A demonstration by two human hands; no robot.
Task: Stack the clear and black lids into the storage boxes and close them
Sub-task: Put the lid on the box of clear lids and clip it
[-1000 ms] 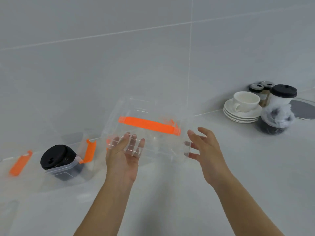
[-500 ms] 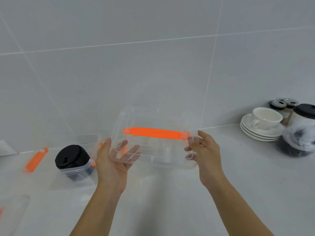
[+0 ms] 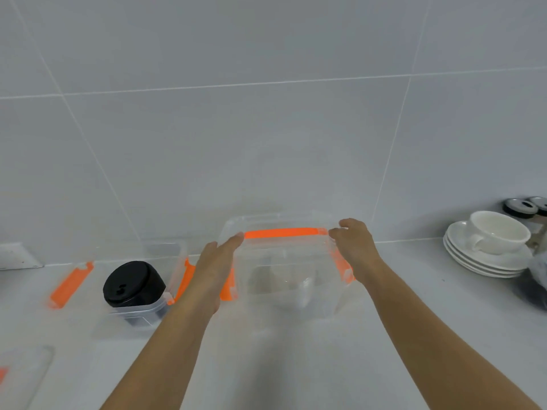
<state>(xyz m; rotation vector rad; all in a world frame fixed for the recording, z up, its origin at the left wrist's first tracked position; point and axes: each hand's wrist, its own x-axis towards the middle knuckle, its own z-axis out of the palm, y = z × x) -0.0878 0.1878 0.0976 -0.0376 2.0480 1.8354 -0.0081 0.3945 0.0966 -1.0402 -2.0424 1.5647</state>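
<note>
1. Far left on the bench (image 3: 384, 365): an orange latch strip (image 3: 71, 284) lies flat, seemingly the clasp of the open box (image 3: 139, 316) beside it. A corner of another clear lid (image 3: 23, 374) shows at the lower left edge.
2. Open box holds a stack of black lids (image 3: 133, 284), tilted toward the camera. No cover on it yet; judged loaded and waiting to be closed.
3. Left hand (image 3: 217, 261): flat, fingers extended along the left edge of the clear cover (image 3: 281, 223). Grip wide, pressing or steadying, not wrapped round anything.
4. Centre: storage box (image 3: 290, 288) on the bench, faint clear lids inside, hard to count. Cover sits on top; orange handle (image 3: 281, 233) runs across between the hands. Side latches (image 3: 340, 266) hang down, apparently unfastened.
5. Right hand (image 3: 355, 247): fingers curled over the cover's right edge. Hands at opposite ends likely seat it evenly before latching.
6. Far right: cup on stacked saucers (image 3: 491, 247), jars behind, well apart from the work.
</note>
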